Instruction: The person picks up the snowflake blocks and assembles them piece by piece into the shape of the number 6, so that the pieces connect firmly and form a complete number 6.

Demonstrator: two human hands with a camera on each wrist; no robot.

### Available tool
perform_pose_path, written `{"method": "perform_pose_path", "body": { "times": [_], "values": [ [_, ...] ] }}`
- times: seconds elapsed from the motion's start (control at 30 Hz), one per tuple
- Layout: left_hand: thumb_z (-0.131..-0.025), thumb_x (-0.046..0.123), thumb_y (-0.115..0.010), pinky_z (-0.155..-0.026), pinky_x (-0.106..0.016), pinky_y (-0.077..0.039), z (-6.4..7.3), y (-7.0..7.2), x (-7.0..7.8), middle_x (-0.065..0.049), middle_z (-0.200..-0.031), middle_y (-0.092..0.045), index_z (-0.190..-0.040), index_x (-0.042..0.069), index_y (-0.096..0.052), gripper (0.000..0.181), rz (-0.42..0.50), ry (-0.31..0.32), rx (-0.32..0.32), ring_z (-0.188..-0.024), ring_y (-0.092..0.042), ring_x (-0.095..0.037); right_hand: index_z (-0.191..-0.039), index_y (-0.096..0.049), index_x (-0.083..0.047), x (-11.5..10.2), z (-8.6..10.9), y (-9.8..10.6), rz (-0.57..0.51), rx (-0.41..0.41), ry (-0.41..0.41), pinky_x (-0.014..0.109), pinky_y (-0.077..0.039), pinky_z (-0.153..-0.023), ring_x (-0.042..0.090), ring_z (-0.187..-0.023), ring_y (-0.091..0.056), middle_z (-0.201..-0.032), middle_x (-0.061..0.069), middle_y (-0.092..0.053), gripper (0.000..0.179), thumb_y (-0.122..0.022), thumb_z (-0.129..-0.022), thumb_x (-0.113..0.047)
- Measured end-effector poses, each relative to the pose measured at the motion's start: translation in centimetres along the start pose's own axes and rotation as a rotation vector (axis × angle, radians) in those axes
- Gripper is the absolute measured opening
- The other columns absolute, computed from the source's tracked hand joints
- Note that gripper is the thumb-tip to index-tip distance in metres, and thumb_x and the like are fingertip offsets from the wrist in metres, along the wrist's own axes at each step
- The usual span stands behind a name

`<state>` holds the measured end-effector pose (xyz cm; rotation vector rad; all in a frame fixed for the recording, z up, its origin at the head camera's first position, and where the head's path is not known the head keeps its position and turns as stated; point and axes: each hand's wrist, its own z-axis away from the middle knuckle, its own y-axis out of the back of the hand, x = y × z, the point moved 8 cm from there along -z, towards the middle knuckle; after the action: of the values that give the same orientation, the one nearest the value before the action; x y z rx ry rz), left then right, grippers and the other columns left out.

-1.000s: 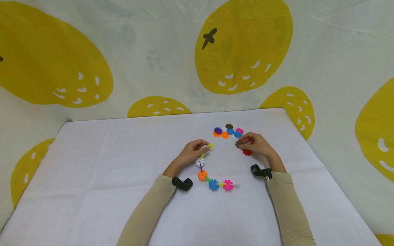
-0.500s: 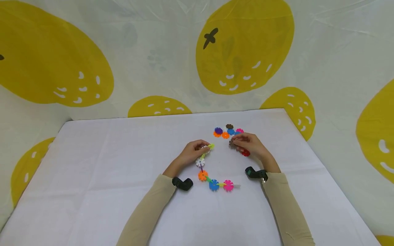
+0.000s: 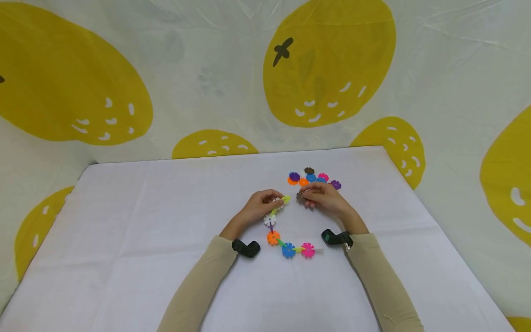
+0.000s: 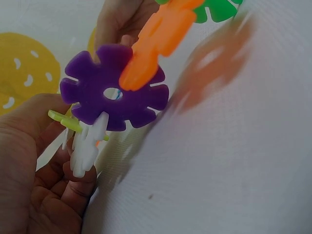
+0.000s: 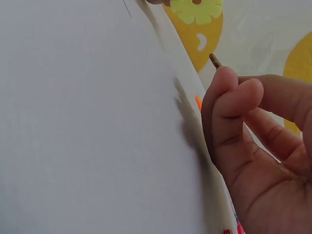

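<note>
A chain of slotted snowflake discs curves across the white cloth in the head view. Its white disc (image 3: 269, 219), orange disc (image 3: 273, 238), blue disc (image 3: 288, 250) and pink disc (image 3: 308, 250) show well. My left hand (image 3: 258, 206) pinches the chain's far end at another white disc, with a yellow disc (image 3: 286, 199) sticking out past the fingertips. In the left wrist view a purple disc (image 4: 90, 95) links white and orange ones. Just right of the yellow disc, apart from it, my right hand (image 3: 328, 201) pinches a loose brown disc (image 3: 299, 197) between thumb and fingers.
Behind the right hand lies a loose cluster of discs, among them a brown one (image 3: 309, 170), a pink one (image 3: 323, 176) and a purple one (image 3: 336, 185). A patterned curtain (image 3: 224, 83) hangs beyond the table's far edge. Black wrist cameras sit on both sleeves.
My right hand has carried the brown disc left toward the yellow end. It now covers the red disc, and a purple disc has come into sight behind it. The left hand has barely moved.
</note>
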<state>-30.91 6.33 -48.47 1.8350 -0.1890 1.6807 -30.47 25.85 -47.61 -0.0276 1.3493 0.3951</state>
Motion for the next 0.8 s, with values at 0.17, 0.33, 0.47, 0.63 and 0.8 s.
{"method": "perform_pose_path", "body": {
  "times": [0.17,0.33,0.47,0.63,0.8],
  "values": [
    [-0.094,0.026,-0.066,-0.07,-0.024,-0.041,0.0,0.0,0.1,-0.001,-0.09,-0.058,-0.115,0.011,-0.07,0.026,-0.004,-0.014,-0.004,-0.079,-0.05,-0.013,-0.12,-0.054,0.012,-0.2,-0.1,-0.5,-0.085,0.001,-0.005,0.022,-0.054,-0.071,0.012,-0.072,-0.065,-0.096,0.005,-0.071,0.031,-0.06,-0.097,-0.008],
    [-0.094,0.026,-0.067,-0.069,-0.025,-0.04,0.0,0.0,0.3,-0.001,-0.087,-0.058,-0.114,0.011,-0.07,0.026,-0.007,-0.026,-0.008,-0.078,-0.05,-0.013,-0.116,-0.055,0.009,-0.1,-0.2,-1.4,-0.134,-0.014,-0.03,0.022,-0.054,-0.073,0.013,-0.074,-0.066,-0.093,0.003,-0.071,0.028,-0.062,-0.096,-0.01],
    [-0.093,0.026,-0.067,-0.068,-0.024,-0.04,0.0,0.0,0.3,0.0,-0.085,-0.058,-0.113,0.011,-0.071,0.025,-0.013,-0.028,-0.01,-0.076,-0.05,-0.012,-0.113,-0.056,0.007,-0.1,-0.3,-1.9,-0.15,-0.023,-0.039,0.022,-0.055,-0.074,0.015,-0.074,-0.067,-0.093,0.004,-0.071,0.023,-0.061,-0.096,-0.008],
    [-0.093,0.025,-0.067,-0.066,-0.023,-0.04,0.1,0.0,0.4,0.0,-0.083,-0.058,-0.112,0.011,-0.071,0.024,-0.027,-0.051,-0.013,-0.074,-0.049,-0.012,-0.109,-0.058,0.004,-0.1,-0.3,-2.1,-0.169,0.005,-0.055,0.022,-0.055,-0.073,0.014,-0.075,-0.067,-0.093,0.004,-0.071,0.017,-0.061,-0.095,-0.006],
    [-0.093,0.026,-0.067,-0.065,-0.024,-0.039,0.2,0.1,0.6,-0.001,-0.081,-0.057,-0.111,0.01,-0.072,0.024,-0.027,-0.068,-0.014,-0.073,-0.049,-0.013,-0.108,-0.058,0.005,-0.3,-0.2,-2.3,-0.188,0.005,-0.061,0.022,-0.055,-0.073,0.014,-0.074,-0.067,-0.093,0.004,-0.071,0.017,-0.062,-0.095,-0.005]
  ]
}}
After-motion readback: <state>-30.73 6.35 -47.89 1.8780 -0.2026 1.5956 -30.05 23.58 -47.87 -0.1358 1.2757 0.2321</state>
